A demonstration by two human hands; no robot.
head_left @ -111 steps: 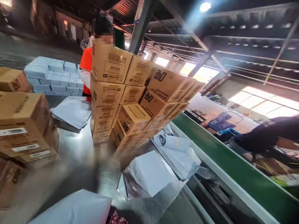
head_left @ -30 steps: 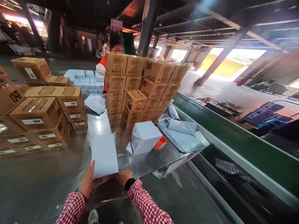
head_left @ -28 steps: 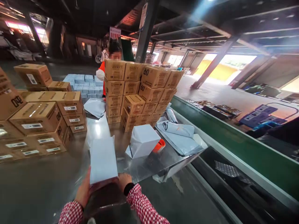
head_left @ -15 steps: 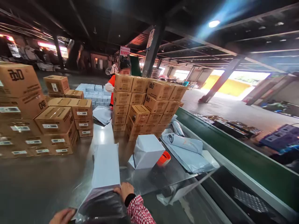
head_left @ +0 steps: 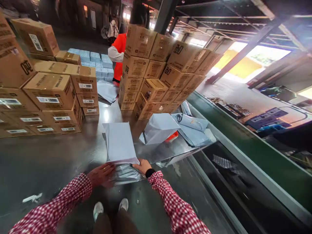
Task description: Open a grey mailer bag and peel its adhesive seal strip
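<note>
A white plastic mailer bag lies flat on the metal table, its open grey end towards me. My left hand rests flat on that grey end, fingers stretched out. My right hand presses the bag's near right corner with fingers extended. Both sleeves are red-and-white check. A second filled white bag sits just beyond, with an orange tape roll partly hidden under it.
Cardboard boxes are stacked at the left and in a tall pile at the centre back. A person in an orange top stands behind that pile. Flat mailer bags lie by the green conveyor wall. Blue boxes sit farther back.
The bag's open end, lifted half a second ago, now lies flat on the table. My left hand moved from the table edge onto it. The camera tilted down.
</note>
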